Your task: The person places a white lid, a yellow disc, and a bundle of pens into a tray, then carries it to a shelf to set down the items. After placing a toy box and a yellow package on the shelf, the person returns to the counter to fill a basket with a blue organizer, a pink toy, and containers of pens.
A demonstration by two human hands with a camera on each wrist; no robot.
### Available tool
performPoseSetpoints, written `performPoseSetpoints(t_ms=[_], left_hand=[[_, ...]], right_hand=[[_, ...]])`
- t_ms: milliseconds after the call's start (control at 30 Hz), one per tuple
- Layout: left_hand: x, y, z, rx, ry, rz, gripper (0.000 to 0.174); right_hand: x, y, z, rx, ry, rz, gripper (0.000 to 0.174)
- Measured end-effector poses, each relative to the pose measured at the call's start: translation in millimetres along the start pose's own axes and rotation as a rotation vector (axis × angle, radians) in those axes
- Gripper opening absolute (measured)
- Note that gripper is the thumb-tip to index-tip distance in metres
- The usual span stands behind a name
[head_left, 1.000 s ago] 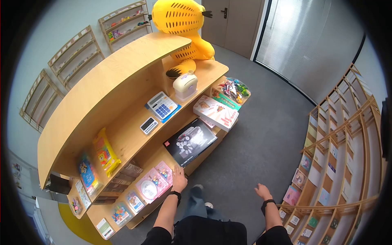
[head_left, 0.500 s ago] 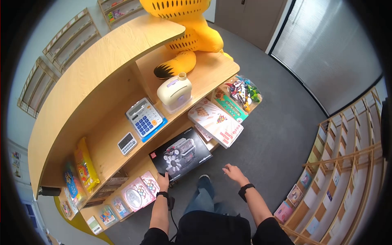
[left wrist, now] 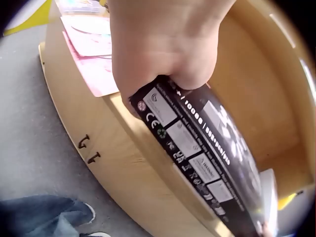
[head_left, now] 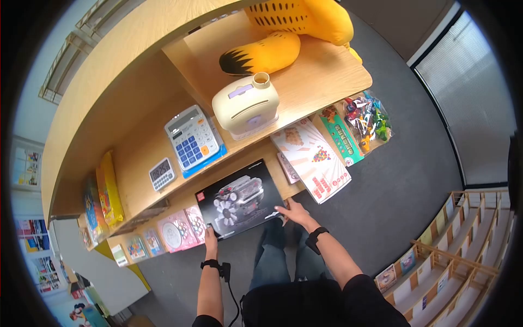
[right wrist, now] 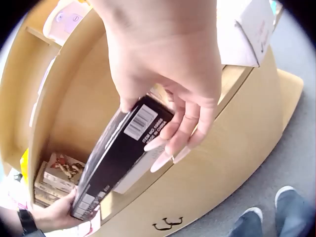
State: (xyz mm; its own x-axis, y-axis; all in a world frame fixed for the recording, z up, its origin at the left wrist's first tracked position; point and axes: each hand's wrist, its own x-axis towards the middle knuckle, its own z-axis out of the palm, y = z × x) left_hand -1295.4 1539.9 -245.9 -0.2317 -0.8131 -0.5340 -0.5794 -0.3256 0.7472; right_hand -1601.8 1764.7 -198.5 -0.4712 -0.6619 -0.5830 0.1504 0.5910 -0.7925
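Black box [head_left: 242,199] at frame centre, flat on the lower shelf [left wrist: 128,158], long axis running lower left to upper right, near corners gripped (one each) by left hand [head_left: 211,238] and right hand [head_left: 292,211], fingers [right wrist: 173,133] curled round its edge.

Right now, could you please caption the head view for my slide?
Left hand and right hand grip the near corners of a black box at a wooden counter.

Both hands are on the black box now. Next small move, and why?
Probably lift the black box up and toward the body. The left hand grips its near corner and the right hand its other end, while pink packs and a white box flank it on the shelf.
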Motion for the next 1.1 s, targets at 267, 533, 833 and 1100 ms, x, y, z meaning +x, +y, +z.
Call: performPoseSetpoints(t_ms=[267, 533, 833, 1100], left_hand=[[-130.9, -37.7, -38.1, -0.190, 0.396, -0.006, 0.044], [-199.8, -63.9, -34.8, -0.255, 0.489, -0.149, 0.041], [-198.6, -14.5, -46.6, -0.287, 0.485, 0.029, 0.031], [-179.4, 10.9, -131.8, -0.565, 0.025, 0.084, 0.033]], right_hand=[[-18.6, -9.4, 13.4, -0.060, -0.585, -0.027, 0.052], [-15.8, -13.7, 21.6, -0.250, -0.733, -0.073, 0.070], [1.8, -54.9, 15.2, -0.235, -0.701, -0.165, 0.065], [-26.3, -138.2, 34.9, -0.133, -0.633, -0.180, 0.068]])
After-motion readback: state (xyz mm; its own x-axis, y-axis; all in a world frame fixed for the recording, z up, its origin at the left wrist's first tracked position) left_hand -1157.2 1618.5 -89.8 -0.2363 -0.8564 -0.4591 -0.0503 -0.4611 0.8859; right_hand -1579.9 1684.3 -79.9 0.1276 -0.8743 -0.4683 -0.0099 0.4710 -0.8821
